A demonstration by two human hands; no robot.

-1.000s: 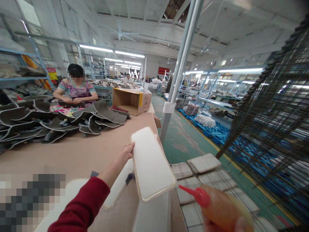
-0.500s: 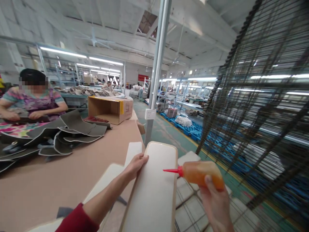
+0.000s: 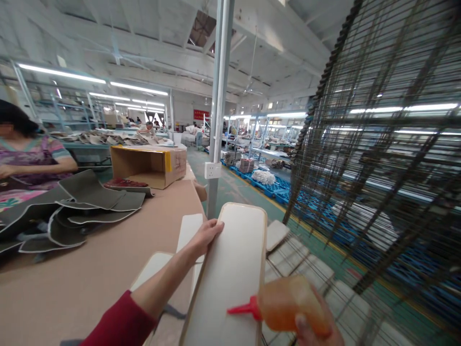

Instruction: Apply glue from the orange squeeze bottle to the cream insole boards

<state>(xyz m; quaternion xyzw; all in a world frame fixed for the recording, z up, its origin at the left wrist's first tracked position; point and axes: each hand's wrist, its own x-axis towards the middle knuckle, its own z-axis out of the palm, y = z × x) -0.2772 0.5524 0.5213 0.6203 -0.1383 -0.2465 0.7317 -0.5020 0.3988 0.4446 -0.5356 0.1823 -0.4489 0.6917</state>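
Note:
My left hand [image 3: 210, 234] grips the left edge of a long white panel [image 3: 237, 259] with rounded corners and a tan border. In my right hand [image 3: 317, 329] is a squeeze bottle [image 3: 288, 303] of amber liquid with a red nozzle. The bottle lies nearly sideways, and its nozzle tip is over the lower part of the panel; whether it touches the surface I cannot tell. More white pieces [image 3: 190, 229] lie on the brown tabletop [image 3: 108, 274] left of the panel.
On the right leans a wire rack [image 3: 353, 144], with white panels [image 3: 317, 271] on its lower mesh. A metal post [image 3: 216, 120] stands ahead. Grey sheets [image 3: 97, 197] and a cardboard box [image 3: 144, 166] rest on the table. A co-worker [image 3: 32, 149] sits at left.
The squeeze bottle in my right hand has moved down and left over the panel. My left hand keeps its hold on the edge. The view has swung slightly right.

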